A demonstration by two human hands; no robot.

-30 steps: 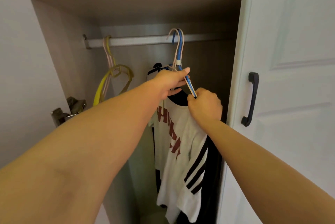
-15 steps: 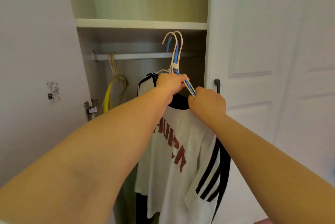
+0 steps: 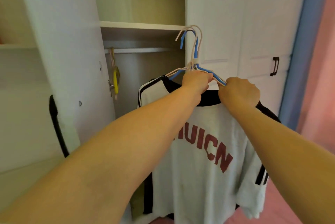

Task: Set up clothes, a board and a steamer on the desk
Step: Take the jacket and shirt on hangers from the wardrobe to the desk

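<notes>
You stand before the open wardrobe (image 3: 141, 24), its left door (image 3: 63, 60) swung wide, and hold a white T-shirt (image 3: 204, 160) with red lettering and black trim up in front of you, clear of the rail (image 3: 143, 50) behind it. The shirt hangs from a bunch of wire hangers (image 3: 194, 55), blue and pale ones together, their hooks free in the air above your hands. Your left hand (image 3: 196, 81) has its grip closed on the hangers just below the twisted neck; your right hand (image 3: 239, 93) has its grip curled tight round the right-hand arm of them, at the shirt's collar. A yellow hanger (image 3: 115, 80) is left on the rail. No worktop shows, so the shirt has yet to be carried there. The risk, as it looks from here: several hangers held as one may slip apart and shed the shirt, or a loose hook may catch the shelf edge (image 3: 141, 25) or door as you turn
</notes>
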